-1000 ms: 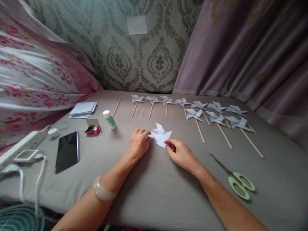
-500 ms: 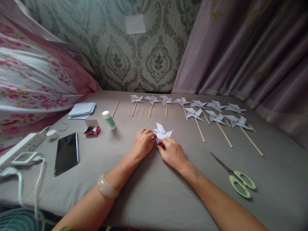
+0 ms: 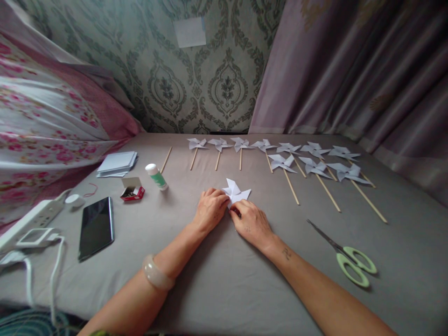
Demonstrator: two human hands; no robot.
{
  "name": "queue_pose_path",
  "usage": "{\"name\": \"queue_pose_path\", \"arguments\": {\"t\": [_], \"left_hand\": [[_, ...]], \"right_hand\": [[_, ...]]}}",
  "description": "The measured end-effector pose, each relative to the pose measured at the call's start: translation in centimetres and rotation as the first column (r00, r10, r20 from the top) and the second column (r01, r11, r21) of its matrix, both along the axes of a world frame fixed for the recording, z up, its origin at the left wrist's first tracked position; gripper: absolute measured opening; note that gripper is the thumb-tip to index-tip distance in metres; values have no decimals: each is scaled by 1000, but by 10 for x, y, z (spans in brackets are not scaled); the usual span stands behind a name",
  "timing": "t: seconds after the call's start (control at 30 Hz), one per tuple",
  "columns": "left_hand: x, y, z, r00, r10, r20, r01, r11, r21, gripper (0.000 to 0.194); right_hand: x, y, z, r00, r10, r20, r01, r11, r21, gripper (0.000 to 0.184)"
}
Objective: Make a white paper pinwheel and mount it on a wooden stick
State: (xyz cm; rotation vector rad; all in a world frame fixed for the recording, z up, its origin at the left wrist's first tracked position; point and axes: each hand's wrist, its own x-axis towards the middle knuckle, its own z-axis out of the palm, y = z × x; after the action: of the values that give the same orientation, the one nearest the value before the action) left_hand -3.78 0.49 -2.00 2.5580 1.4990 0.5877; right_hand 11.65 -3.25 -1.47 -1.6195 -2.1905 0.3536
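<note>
A white paper pinwheel (image 3: 234, 190) lies on the cloth-covered table in front of me, its folded blades pointing up and to the right. My left hand (image 3: 212, 207) grips its left side with bent fingers. From the right, my right hand (image 3: 251, 219) pinches its lower edge, thumb and forefinger close together. The part between the fingertips is hidden. No stick shows on this pinwheel. Beyond my hands, several finished pinwheels (image 3: 283, 162) on wooden sticks lie in rows, and a single bare stick (image 3: 166, 160) rests to their left.
On the left are a glue stick (image 3: 156, 176), a small open red box (image 3: 133, 190), a stack of paper (image 3: 117, 163), a phone (image 3: 96, 228) and a power strip (image 3: 33, 221) with white cables. Green-handled scissors (image 3: 345, 254) lie at the right.
Both hands stay on the paper pinwheel in nearly the same pose. The view has shifted slightly; nothing has visibly been picked up or let go.
</note>
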Motion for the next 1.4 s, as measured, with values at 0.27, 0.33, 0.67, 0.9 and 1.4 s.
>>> {"name": "queue_pose_path", "arguments": {"t": [0.27,0.33,0.67,0.9,1.4], "left_hand": [[2,1,0,999,21,-29,-21,1000,-11,23],[2,1,0,999,21,-36,-21,1000,-10,24],[3,-1,1,998,24,-62,-25,1000,-7,28],[4,-7,5,995,-2,-95,5,999,35,29],[1,-15,1,979,-148,-141,160,985,71,23]], "right_hand": [[10,11,-2,998,-55,9,54,993,102,28],[12,13,-3,998,-32,53,26,994,104,32],[8,11,6,977,9,213,-16,999,30,40],[8,15,8,967,45,251,-42,999,-19,40],[15,43,35,936,184,299,-151,980,-130,35]]}}
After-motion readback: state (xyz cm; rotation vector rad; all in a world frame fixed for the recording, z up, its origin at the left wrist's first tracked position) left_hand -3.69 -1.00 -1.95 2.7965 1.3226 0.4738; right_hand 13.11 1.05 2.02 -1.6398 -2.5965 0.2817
